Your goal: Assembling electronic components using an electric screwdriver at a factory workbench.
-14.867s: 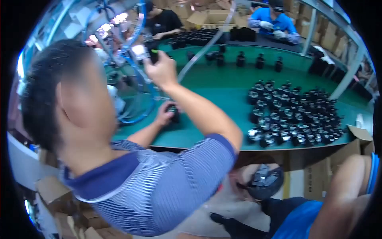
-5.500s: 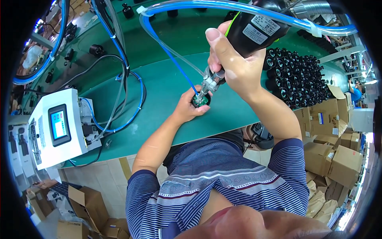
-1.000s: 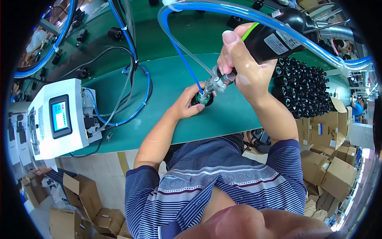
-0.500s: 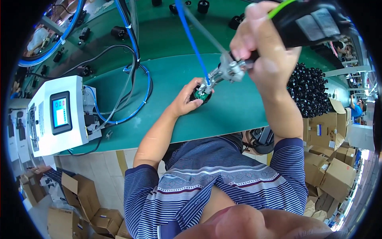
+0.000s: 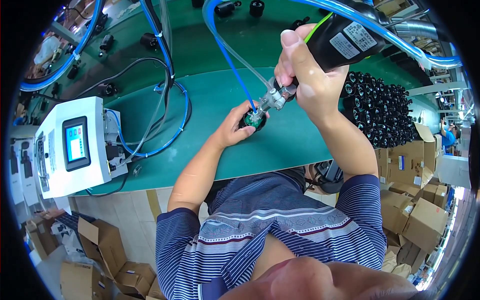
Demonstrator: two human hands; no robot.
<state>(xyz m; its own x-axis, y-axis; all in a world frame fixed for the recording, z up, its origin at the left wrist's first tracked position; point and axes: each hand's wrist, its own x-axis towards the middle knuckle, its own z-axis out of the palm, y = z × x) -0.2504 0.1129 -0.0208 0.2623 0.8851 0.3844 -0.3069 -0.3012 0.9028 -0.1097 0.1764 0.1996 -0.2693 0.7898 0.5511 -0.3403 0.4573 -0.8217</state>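
Observation:
My left hand (image 5: 232, 128) is closed round a small black round housing (image 5: 259, 126) on the green table. A green circuit board shows in its open top. My right hand (image 5: 320, 85) grips a black electric screwdriver (image 5: 345, 42), held at a slant with a light green stripe along its body. The driver's metal nose (image 5: 270, 101) points down into the housing, its tip at the board; whether it touches a screw is hidden. A thin blue tube (image 5: 232, 65) and a clear tube run into the nose.
A white control box (image 5: 75, 145) with a touchscreen stands at the left, cables and blue hoses (image 5: 186, 112) looping beside it. Many black housings (image 5: 377, 110) are stacked at the right. Loose black parts (image 5: 150, 41) lie on the far green surface. Cardboard boxes (image 5: 424, 225) fill the floor.
My right hand and the screwdriver have come left and tilted, the nose now lower and closer to the housing. The blue tube bends in a curve. My left hand stays in place.

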